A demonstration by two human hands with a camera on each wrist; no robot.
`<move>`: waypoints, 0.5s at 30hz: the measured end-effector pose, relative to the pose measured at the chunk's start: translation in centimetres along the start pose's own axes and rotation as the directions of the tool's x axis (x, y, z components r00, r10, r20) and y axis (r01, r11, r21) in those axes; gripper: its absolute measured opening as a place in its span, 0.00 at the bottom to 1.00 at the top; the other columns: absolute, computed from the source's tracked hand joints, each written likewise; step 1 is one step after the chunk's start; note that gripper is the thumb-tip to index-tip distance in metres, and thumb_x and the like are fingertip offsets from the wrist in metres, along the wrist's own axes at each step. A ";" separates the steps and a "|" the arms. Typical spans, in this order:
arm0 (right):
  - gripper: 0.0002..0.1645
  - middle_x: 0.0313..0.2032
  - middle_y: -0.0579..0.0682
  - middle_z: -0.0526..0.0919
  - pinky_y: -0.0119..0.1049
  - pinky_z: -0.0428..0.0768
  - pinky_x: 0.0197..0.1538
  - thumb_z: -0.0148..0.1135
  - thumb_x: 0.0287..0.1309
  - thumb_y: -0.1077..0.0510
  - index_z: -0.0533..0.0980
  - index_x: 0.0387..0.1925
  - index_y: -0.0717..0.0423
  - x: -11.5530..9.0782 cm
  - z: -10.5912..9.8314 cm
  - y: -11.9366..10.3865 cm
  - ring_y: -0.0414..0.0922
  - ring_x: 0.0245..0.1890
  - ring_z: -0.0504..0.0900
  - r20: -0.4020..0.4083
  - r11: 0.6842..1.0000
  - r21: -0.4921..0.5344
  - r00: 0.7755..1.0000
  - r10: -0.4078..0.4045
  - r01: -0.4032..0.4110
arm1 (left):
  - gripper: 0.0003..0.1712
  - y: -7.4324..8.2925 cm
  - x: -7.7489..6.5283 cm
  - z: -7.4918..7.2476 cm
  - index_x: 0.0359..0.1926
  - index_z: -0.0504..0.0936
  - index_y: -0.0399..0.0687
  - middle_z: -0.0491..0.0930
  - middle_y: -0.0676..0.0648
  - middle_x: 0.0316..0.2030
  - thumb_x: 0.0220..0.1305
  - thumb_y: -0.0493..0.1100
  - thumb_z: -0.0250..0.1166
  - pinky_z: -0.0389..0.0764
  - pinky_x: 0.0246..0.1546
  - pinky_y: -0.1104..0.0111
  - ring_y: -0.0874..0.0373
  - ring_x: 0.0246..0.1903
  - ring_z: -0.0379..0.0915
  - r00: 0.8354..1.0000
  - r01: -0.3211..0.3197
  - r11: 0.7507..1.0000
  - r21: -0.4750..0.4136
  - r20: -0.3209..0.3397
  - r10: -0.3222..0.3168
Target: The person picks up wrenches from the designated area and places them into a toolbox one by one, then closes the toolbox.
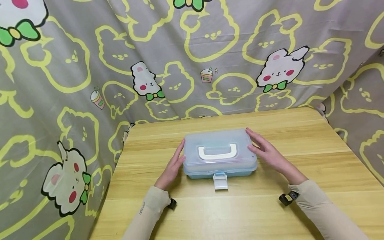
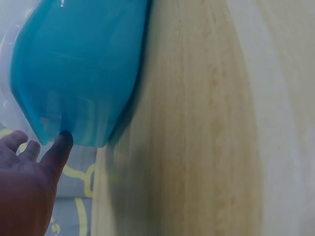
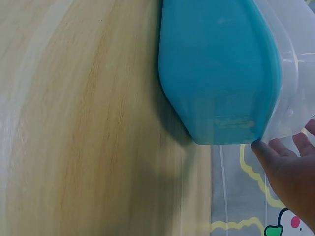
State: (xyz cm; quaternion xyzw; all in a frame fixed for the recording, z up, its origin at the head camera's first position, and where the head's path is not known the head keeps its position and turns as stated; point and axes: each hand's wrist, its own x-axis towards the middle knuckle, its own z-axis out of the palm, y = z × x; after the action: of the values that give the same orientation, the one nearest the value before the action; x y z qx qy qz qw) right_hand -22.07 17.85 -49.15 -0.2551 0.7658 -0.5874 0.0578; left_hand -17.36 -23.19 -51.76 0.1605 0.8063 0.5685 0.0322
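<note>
A plastic storage box (image 1: pixel 220 166) with a translucent lid (image 1: pixel 192 146) and a light blue base stands on the wooden table. A white carry handle (image 1: pixel 218 156) lies flat on top. At its front, the white latch (image 1: pixel 220 182) juts out, unfastened. My left hand (image 1: pixel 171 170) is at the left end, its fingers extended along the side; the left wrist view has its thumb (image 2: pixel 60 147) at the blue base (image 2: pixel 81 64). On the opposite end is my right hand (image 1: pixel 270 156), fingers at the lid's far right corner and thumb (image 3: pixel 263 152) near the rim.
The wood-grain table (image 1: pixel 210 213) has its far edge close to a grey curtain (image 1: pixel 168 43) printed with yellow outlines and white cartoon animals. More curtain hangs along the left and right. Dark straps with small devices (image 1: pixel 288 198) sit at both wrists.
</note>
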 end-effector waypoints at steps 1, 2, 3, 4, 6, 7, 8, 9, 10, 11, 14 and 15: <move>0.38 0.82 0.64 0.44 0.14 0.61 0.68 0.53 0.78 0.62 0.52 0.81 0.61 0.0 0.0 -0.1 0.70 0.78 0.46 -0.007 1.000 -0.014 1.000 -0.008 0.008 | 0.35 0.1 0.0 0.0 0.83 0.44 0.74 0.41 0.64 0.82 0.83 0.51 0.45 0.36 0.80 0.40 0.55 0.83 0.32 1.000 0.003 1.000 0.001 -0.003 -0.003; 0.37 0.81 0.64 0.45 0.14 0.61 0.68 0.53 0.78 0.62 0.53 0.81 0.61 -0.1 0.1 -0.3 0.70 0.78 0.47 -0.014 0.999 -0.030 1.000 -0.010 0.009 | 0.34 0.1 0.0 0.0 0.83 0.45 0.74 0.42 0.64 0.82 0.83 0.51 0.45 0.36 0.80 0.41 0.55 0.83 0.33 1.000 0.006 1.000 0.001 -0.005 -0.006; 0.37 0.81 0.65 0.47 0.14 0.60 0.67 0.53 0.78 0.62 0.53 0.80 0.62 -0.1 0.1 -0.5 0.71 0.77 0.49 -0.023 0.998 -0.055 1.000 -0.015 0.014 | 0.34 0.2 0.0 0.0 0.83 0.45 0.74 0.42 0.63 0.82 0.83 0.50 0.45 0.36 0.80 0.41 0.55 0.83 0.33 1.000 0.007 1.000 0.001 -0.007 -0.007; 0.37 0.81 0.65 0.48 0.13 0.60 0.67 0.53 0.78 0.62 0.54 0.80 0.61 -0.2 0.2 -0.7 0.70 0.77 0.51 -0.031 0.997 -0.081 0.999 -0.016 0.013 | 0.34 0.2 0.0 0.0 0.83 0.45 0.73 0.42 0.63 0.82 0.84 0.50 0.45 0.36 0.80 0.41 0.54 0.83 0.34 1.000 0.006 1.000 0.003 -0.007 -0.006; 0.36 0.80 0.65 0.52 0.14 0.61 0.66 0.54 0.78 0.60 0.55 0.81 0.59 -0.5 0.2 -1.0 0.70 0.76 0.55 -0.047 0.991 -0.134 0.999 -0.006 0.000 | 0.34 0.3 -0.1 -0.1 0.83 0.45 0.73 0.43 0.62 0.82 0.84 0.50 0.45 0.38 0.80 0.40 0.53 0.83 0.36 1.000 -0.003 1.000 0.007 -0.004 0.003; 0.37 0.80 0.65 0.52 0.18 0.63 0.68 0.54 0.78 0.59 0.55 0.81 0.58 -0.6 0.3 -1.1 0.70 0.76 0.56 -0.049 0.988 -0.153 0.999 0.002 -0.009 | 0.34 0.4 -0.2 -0.1 0.83 0.45 0.73 0.43 0.62 0.82 0.84 0.50 0.45 0.39 0.80 0.41 0.53 0.83 0.37 1.000 -0.006 1.000 0.006 0.002 0.006; 0.37 0.80 0.64 0.52 0.24 0.65 0.70 0.53 0.78 0.58 0.54 0.81 0.56 -0.8 0.3 -1.2 0.70 0.76 0.57 -0.044 0.986 -0.164 0.999 0.021 -0.028 | 0.35 0.4 -0.3 -0.2 0.83 0.45 0.72 0.42 0.61 0.83 0.83 0.49 0.46 0.40 0.79 0.40 0.51 0.83 0.37 1.000 -0.012 1.000 0.002 0.011 0.012; 0.37 0.80 0.63 0.52 0.31 0.68 0.71 0.53 0.79 0.58 0.53 0.82 0.55 -1.0 0.3 -1.3 0.71 0.76 0.58 -0.038 0.985 -0.168 0.999 0.034 -0.040 | 0.36 0.5 -0.4 -0.2 0.83 0.44 0.71 0.41 0.60 0.83 0.83 0.48 0.48 0.42 0.79 0.39 0.50 0.83 0.37 1.000 -0.020 1.000 -0.005 0.024 0.020; 0.38 0.81 0.62 0.51 0.40 0.69 0.72 0.53 0.79 0.57 0.52 0.82 0.54 -1.2 0.3 -1.4 0.71 0.76 0.57 -0.028 0.985 -0.164 0.998 0.050 -0.054 | 0.38 0.5 -0.6 -0.2 0.83 0.43 0.70 0.40 0.58 0.83 0.82 0.47 0.50 0.45 0.78 0.38 0.48 0.83 0.37 0.999 -0.029 0.999 -0.014 0.041 0.030; 0.39 0.81 0.62 0.50 0.48 0.69 0.72 0.53 0.79 0.57 0.51 0.83 0.53 -1.3 0.3 -1.4 0.72 0.76 0.57 -0.018 0.986 -0.156 0.998 0.062 -0.064 | 0.41 0.5 -0.7 -0.3 0.84 0.41 0.70 0.38 0.57 0.84 0.81 0.45 0.52 0.48 0.77 0.37 0.47 0.83 0.36 0.998 -0.037 0.999 -0.021 0.056 0.038; 0.39 0.82 0.61 0.47 0.64 0.64 0.70 0.52 0.79 0.57 0.49 0.83 0.53 -1.5 0.3 -1.5 0.72 0.76 0.54 0.006 0.989 -0.132 0.997 0.075 -0.073 | 0.48 0.4 -1.1 -0.2 0.84 0.38 0.69 0.34 0.55 0.84 0.78 0.41 0.57 0.57 0.74 0.36 0.44 0.82 0.34 0.994 -0.054 0.998 -0.034 0.093 0.057; 0.39 0.82 0.62 0.48 0.64 0.64 0.70 0.52 0.79 0.57 0.49 0.83 0.54 -1.5 0.2 -1.5 0.72 0.76 0.54 0.006 0.989 -0.127 0.997 0.071 -0.070 | 0.49 0.4 -1.2 -0.2 0.84 0.37 0.69 0.33 0.55 0.84 0.77 0.41 0.58 0.60 0.73 0.36 0.44 0.82 0.34 0.993 -0.057 0.998 -0.035 0.100 0.060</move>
State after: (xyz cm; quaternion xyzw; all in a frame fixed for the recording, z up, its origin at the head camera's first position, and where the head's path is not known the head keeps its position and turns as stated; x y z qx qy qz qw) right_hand -20.21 18.04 -48.15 -0.2343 0.8098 -0.5338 0.0662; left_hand -16.23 -23.60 -51.49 0.2121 0.7893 0.5731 0.0590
